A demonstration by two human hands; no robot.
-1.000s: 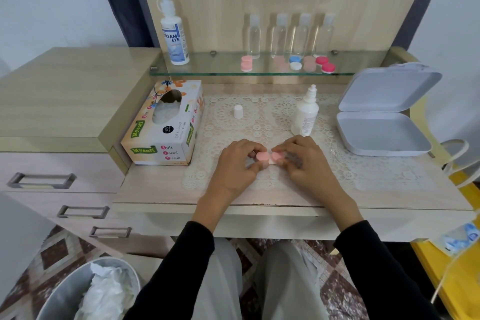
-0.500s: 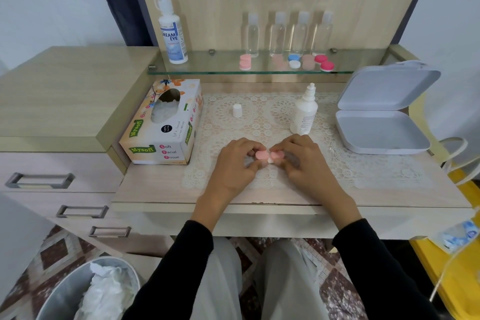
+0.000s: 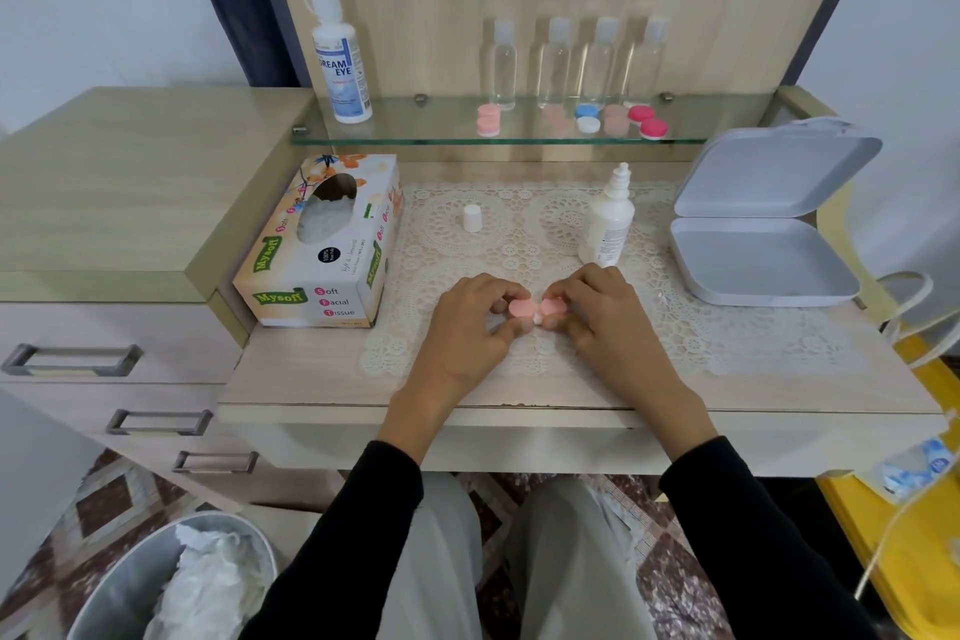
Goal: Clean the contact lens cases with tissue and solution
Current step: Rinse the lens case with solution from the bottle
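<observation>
A pink contact lens case (image 3: pixel 535 309) with two round caps lies on the lace mat (image 3: pixel 519 234) in front of me. My left hand (image 3: pixel 467 327) pinches its left cap and my right hand (image 3: pixel 608 322) pinches its right cap. An uncapped white solution bottle (image 3: pixel 609 218) stands just behind my right hand, and its white cap (image 3: pixel 472 217) sits apart on the mat. The Mysoft tissue box (image 3: pixel 322 244) stands to the left with tissue showing in its opening.
An open grey box (image 3: pixel 763 244) sits at the right. On the glass shelf (image 3: pixel 415 135) stand a Dream Eye bottle (image 3: pixel 340 57), several clear small bottles (image 3: pixel 576 62) and several more lens cases (image 3: pixel 587 120). A bin (image 3: pixel 171 582) holding used tissue is at the lower left.
None beyond a small camera shift; both hands stay on the pink case's caps.
</observation>
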